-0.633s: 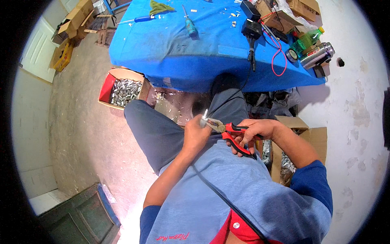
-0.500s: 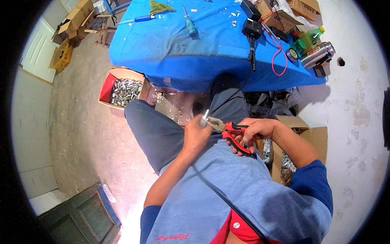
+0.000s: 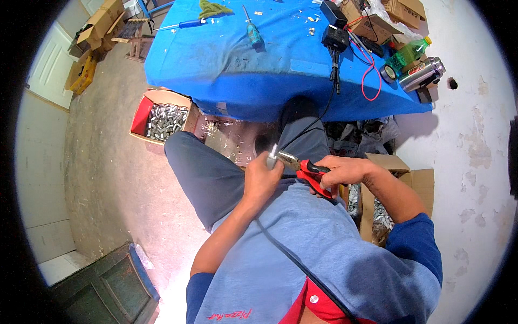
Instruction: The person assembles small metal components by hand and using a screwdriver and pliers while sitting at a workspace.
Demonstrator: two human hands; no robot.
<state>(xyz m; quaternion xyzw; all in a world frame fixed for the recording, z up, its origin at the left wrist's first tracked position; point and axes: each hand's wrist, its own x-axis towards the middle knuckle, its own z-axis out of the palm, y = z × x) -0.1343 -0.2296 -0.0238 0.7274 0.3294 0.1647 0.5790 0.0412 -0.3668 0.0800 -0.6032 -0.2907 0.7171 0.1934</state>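
Over my lap, my left hand is closed around a small silvery cylindrical part, whose thin end sticks up past my fingers. My right hand grips the red and black handles of a pair of pliers. The metal jaws point left and meet the side of the silvery part, close to my left thumb. Whether they bite on it or only touch it, I cannot tell. Much of the part is hidden inside my left fist.
A blue-covered table stands ahead, bearing a teal-handled screwdriver, a black adapter, a green bottle and a steel flask. Left of my knee sits a box of small metal parts. Another open carton is at my right.
The plier handles have drawn together, with my right fingers closing round them. My left hand and the silvery part stay in nearly the same place.
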